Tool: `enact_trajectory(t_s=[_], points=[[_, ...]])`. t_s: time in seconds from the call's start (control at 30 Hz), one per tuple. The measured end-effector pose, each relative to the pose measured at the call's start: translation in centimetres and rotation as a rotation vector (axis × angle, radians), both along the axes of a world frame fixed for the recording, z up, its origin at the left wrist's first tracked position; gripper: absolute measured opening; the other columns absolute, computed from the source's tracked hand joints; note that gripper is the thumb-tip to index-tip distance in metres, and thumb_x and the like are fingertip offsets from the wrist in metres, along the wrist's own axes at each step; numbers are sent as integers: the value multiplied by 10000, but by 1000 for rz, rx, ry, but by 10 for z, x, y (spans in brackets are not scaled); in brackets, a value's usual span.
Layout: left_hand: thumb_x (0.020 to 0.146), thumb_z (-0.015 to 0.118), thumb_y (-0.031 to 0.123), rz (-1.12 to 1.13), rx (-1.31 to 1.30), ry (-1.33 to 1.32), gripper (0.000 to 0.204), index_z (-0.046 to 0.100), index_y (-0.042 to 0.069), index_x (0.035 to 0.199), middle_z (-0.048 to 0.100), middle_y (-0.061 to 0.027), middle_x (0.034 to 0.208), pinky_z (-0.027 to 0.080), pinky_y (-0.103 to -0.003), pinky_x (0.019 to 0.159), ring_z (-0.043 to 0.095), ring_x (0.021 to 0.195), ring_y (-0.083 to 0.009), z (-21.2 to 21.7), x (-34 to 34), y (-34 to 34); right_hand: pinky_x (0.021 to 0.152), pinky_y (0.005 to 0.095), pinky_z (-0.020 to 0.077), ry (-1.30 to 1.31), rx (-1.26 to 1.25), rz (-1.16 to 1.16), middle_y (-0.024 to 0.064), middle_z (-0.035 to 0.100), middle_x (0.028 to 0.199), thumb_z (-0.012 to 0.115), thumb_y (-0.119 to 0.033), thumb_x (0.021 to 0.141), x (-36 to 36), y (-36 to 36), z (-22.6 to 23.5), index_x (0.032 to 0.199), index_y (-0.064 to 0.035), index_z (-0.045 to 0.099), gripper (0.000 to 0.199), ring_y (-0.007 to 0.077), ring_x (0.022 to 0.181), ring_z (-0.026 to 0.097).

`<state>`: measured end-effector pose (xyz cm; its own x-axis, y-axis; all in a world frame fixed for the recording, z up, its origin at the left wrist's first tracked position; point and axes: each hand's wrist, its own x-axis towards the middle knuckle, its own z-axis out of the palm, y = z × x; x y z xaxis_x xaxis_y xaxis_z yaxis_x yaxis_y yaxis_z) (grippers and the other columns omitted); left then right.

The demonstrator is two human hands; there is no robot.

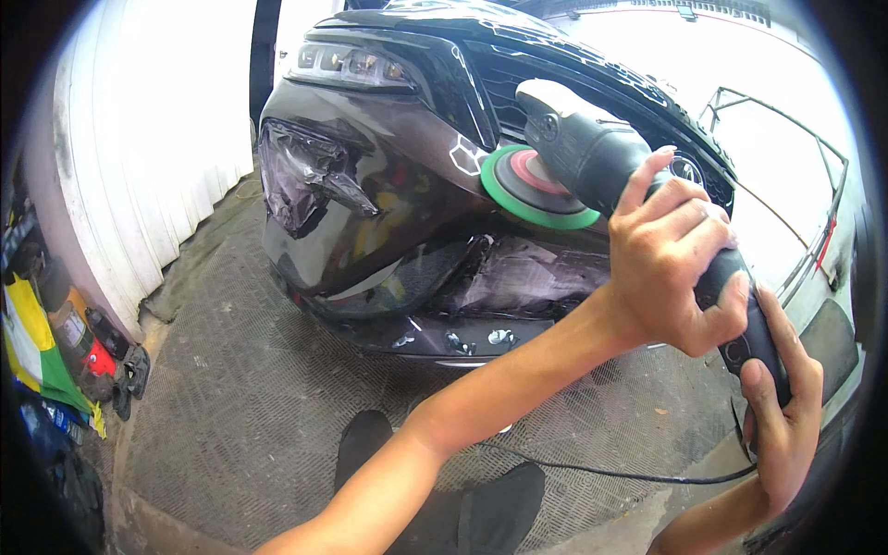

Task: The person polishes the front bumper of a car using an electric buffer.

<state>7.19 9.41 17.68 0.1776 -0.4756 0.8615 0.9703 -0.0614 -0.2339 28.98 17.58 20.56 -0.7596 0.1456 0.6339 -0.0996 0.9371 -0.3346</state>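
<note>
A black corded polisher (592,148) with a green-edged round pad (555,220) is held in both hands. My left hand (671,259) wraps round its body behind the head. Further back, my right hand (786,398) grips the end of the handle. The pad is tilted over the dark car bumper (370,185), just below the grille; whether its whole face touches the paint I cannot tell. Dark plastic film (305,180) with tape covers an opening at the bumper's left side, and similar film (536,273) spans the lower opening. Pale smears (499,337) mark the lower lip.
The polisher's black cord (610,474) runs over the patterned floor (222,370), close by my shoes (490,509). White corrugated panels (157,111) stand at the left. Cloths (37,342) and assorted items lie along the left edge. A metal frame (786,106) stands at the right.
</note>
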Motion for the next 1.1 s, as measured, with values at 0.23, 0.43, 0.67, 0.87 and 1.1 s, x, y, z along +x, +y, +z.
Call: enact_trajectory(t_s=[0.23, 0.43, 0.67, 0.87, 1.1], points=[[678, 641, 348, -33, -38, -35, 341, 727, 34, 780, 719, -125, 779, 441, -572, 1121, 704, 796, -312, -13, 19, 6, 515, 222, 354, -29, -8, -11, 43, 593, 837, 659, -448, 1036, 15, 12, -10, 1553, 9, 548, 699, 57, 576, 487], [659, 658, 308, -4, -110, -8, 303, 720, 40, 785, 726, -113, 791, 453, -566, 1115, 702, 790, -310, -18, 13, 8, 476, 213, 349, -26, -97, 35, 38, 608, 850, 680, -366, 1030, 13, 16, -24, 1568, 5, 530, 670, 43, 551, 472], [732, 629, 379, 49, -206, 67, 368, 736, 36, 813, 754, -107, 827, 455, -569, 1128, 723, 815, -306, -42, -2, -1, 797, 327, 535, 100, -18, 112, 188, 700, 1035, 685, -220, 990, -8, 11, -65, 1519, 67, 545, 618, 181, 836, 651], [735, 587, 382, -10, -389, 98, 417, 764, 26, 860, 772, -104, 888, 454, -586, 1145, 745, 871, -295, -84, 3, 19, 939, 385, 545, 139, -178, 42, 280, 733, 1145, 695, -122, 958, 1, 22, -134, 1531, 75, 528, 629, 271, 1025, 726], [789, 692, 269, 29, -551, -45, 390, 704, 34, 1100, 666, -171, 1300, 320, -551, 1245, 604, 1273, -360, -111, -10, 50, 892, 426, 551, 205, -319, -182, 279, 735, 1150, 683, -121, 1007, -17, 10, -182, 1555, 19, 527, 587, 326, 999, 741]])
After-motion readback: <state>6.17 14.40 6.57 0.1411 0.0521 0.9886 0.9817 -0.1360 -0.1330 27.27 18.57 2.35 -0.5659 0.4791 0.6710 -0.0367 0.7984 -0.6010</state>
